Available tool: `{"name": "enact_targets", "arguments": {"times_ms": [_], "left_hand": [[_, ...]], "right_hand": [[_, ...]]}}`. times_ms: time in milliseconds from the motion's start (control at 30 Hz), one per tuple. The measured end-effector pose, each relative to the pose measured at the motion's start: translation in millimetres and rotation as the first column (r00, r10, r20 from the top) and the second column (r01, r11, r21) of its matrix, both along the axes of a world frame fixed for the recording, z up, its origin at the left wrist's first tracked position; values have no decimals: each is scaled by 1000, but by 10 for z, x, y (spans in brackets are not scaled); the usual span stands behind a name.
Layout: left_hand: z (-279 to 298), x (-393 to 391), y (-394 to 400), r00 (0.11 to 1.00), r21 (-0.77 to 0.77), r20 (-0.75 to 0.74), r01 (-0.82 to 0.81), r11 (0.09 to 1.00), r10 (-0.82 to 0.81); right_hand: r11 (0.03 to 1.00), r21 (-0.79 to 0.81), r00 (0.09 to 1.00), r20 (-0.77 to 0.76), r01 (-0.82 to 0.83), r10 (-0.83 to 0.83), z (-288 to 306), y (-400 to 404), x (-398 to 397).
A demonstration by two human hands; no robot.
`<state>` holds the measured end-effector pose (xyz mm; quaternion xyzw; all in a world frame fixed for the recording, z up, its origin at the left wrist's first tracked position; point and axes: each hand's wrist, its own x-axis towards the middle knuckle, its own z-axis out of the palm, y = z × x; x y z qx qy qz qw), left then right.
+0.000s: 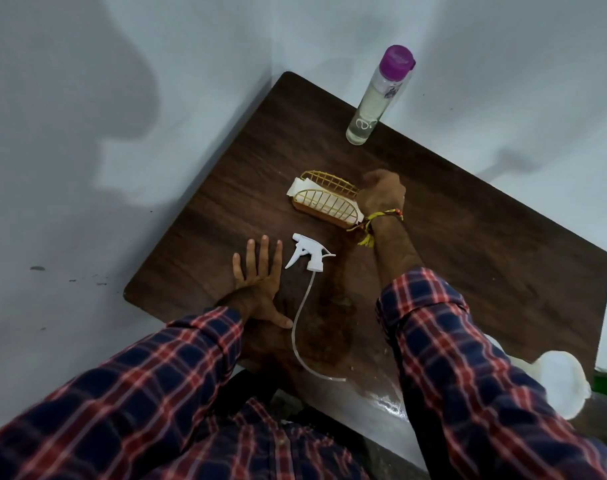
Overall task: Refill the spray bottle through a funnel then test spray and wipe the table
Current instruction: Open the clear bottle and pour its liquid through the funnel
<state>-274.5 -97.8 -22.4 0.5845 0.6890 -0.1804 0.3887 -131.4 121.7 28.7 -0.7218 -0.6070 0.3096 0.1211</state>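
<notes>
From the head camera, a dark wood-grain bench is sitting pushed into the corner of pale walls. The left hand is lying flat on the bench with fingers straight and spread, palm down, holding nothing. Just beside its fingers, the white trigger sprayer head is lying on its side, apart from any bottle, its thin clear dip tube curving back toward the near edge of the bench. The right hand is reaching across to the far end of a gold wire napkin holder, fingers curled; whether it is gripping a napkin or only the holder's end is not clear from this angle. White napkins are sticking out of the holder at its left end. A yellow thread band is hanging around the right wrist. At the far edge of the bench a clear bottle with a purple cap is standing upright, well apart from both hands. A white rounded object is showing partly behind the right plaid sleeve at the bench's near right corner; what it is cannot be told. A wet, shiny patch is glinting on the bench near the tube's end
</notes>
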Motion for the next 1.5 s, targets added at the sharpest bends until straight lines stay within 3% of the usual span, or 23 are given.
{"name": "enact_targets", "arguments": {"times_ms": [333,800,1033,1300,1367,1433,1500], "left_hand": [[-40,-4,3,1000,11,7,1,1000,-1],[-85,-18,-15,1000,44,4,-14,999,14],[-96,-19,-37,1000,66,-10,-16,998,17],[49,-28,-92,999,91,28,-34,995,31],[90,-97,-111,996,128,42,-82,988,77],[187,-84,-100,966,208,92,-255,944,241],[367,38,-59,887,372,246,-458,807,390]], "right_hand": [[987,160,999,-33,28,-23,148,631,-181],[931,282,941,-308,233,-142,119,1009,-526],[873,387,944,-260,296,-205,266,641,-191],[771,542,931,-315,335,-183,566,-351,576],[755,537,915,-345,377,-211,571,-643,745],[759,525,908,-365,385,-208,565,-969,914],[789,500,907,-387,356,-164,541,-1283,1035]]}}
